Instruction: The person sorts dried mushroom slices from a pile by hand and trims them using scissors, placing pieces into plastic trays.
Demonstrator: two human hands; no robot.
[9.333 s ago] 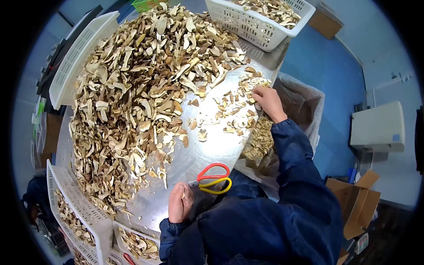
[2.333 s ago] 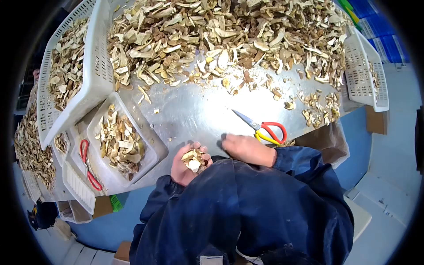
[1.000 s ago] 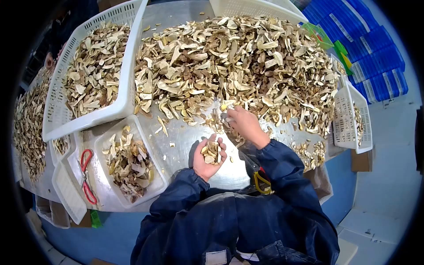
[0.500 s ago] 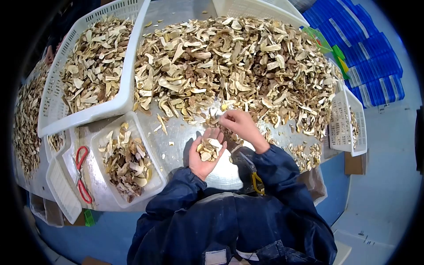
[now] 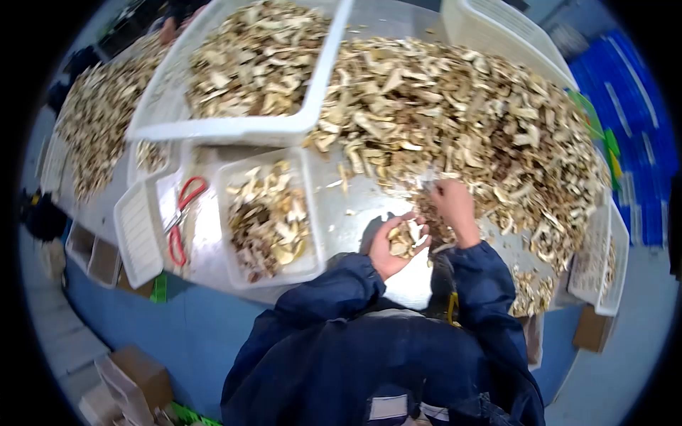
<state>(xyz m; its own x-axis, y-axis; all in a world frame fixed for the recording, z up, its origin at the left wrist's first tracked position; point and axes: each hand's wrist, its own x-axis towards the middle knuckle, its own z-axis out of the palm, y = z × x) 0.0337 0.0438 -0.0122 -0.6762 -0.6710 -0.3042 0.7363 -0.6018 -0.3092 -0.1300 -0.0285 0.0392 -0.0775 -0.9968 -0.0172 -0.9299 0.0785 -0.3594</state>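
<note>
My left hand (image 5: pixel 382 257) is palm up, its fingers curled around a small heap of dried mushroom slices (image 5: pixel 402 241). Just right of it, my right hand (image 5: pixel 457 207) reaches to the near edge of a big pile of dried mushroom slices (image 5: pixel 440 117). Its fingers are pinched together, and whatever they hold is hidden. A shallow white tray (image 5: pixel 317 245) of slices stands left of my left hand. Close to my right sleeve lies a pair of scissors with yellow handles (image 5: pixel 452 309), partly covered by the sleeve.
Red-handled scissors (image 5: pixel 182 213) lie left of the tray, beside an upturned white basket (image 5: pixel 137 231). A large white crate (image 5: pixel 234 130) full of slices stands behind them. White baskets (image 5: pixel 593 259) sit at the table's right edge, with blue crates (image 5: pixel 639 142) beyond. Another person's hand (image 5: pixel 168 32) shows far left.
The view has swung left, so the table's things appear farther right. My left hand still cups the slices, its fingers a little more curled. My right hand stays at the pile's near edge.
</note>
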